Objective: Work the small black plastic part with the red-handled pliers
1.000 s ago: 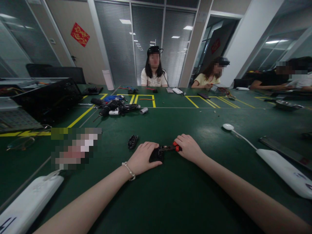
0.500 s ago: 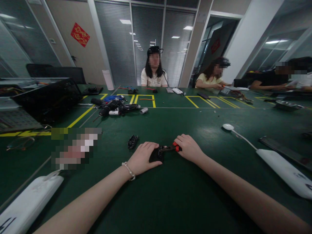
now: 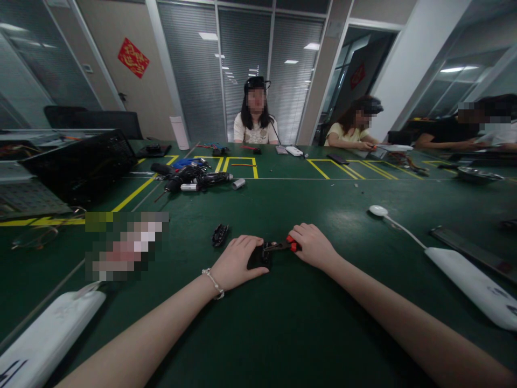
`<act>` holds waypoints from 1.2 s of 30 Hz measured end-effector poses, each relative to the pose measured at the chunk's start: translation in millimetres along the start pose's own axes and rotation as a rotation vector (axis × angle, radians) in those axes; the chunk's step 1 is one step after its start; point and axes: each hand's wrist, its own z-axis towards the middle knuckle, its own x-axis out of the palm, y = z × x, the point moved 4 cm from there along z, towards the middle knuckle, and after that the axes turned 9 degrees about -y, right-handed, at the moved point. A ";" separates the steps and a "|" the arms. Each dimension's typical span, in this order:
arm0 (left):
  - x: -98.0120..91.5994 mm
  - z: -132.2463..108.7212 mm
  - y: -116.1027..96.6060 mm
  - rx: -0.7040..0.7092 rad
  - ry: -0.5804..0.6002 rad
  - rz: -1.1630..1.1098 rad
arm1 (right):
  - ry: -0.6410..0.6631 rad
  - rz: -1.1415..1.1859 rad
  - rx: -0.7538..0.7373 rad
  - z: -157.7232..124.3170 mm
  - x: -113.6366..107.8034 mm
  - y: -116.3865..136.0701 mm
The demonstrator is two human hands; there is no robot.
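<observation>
My left hand (image 3: 238, 261), with a bracelet at its wrist, grips a small black flat part (image 3: 260, 260) against the green table. The thumb lies along its near edge and the fingers cover much of it, so its kind cannot be made out. My right hand (image 3: 313, 247) is closed round the red handles of a pair of pliers (image 3: 280, 246). The dark jaws point left and reach the black part's upper right edge. What the jaws bite on is too small to see. A small black ridged piece (image 3: 220, 235) lies just beyond my left hand.
White elongated devices (image 3: 468, 285) flank my forearms left and right. Tools, including a black drill (image 3: 177, 178), are heaped at the back left near a black computer case (image 3: 84, 167). Glasses (image 3: 36, 236) lie at the left. A person (image 3: 256, 121) sits opposite; others sit at the right.
Both my hands, the pliers and the black part stay practically still. At the back right, a seated person's hands and the item before them have shifted slightly.
</observation>
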 end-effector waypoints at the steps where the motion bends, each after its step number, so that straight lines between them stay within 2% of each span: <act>1: -0.2 0.1 -0.2 -0.002 0.002 -0.001 | -0.001 0.000 0.001 -0.1 0.0 0.0; 36: 0.1 0.0 0.8 0.000 0.004 0.014 | -0.033 -0.078 -0.010 0.5 -3.9 2.8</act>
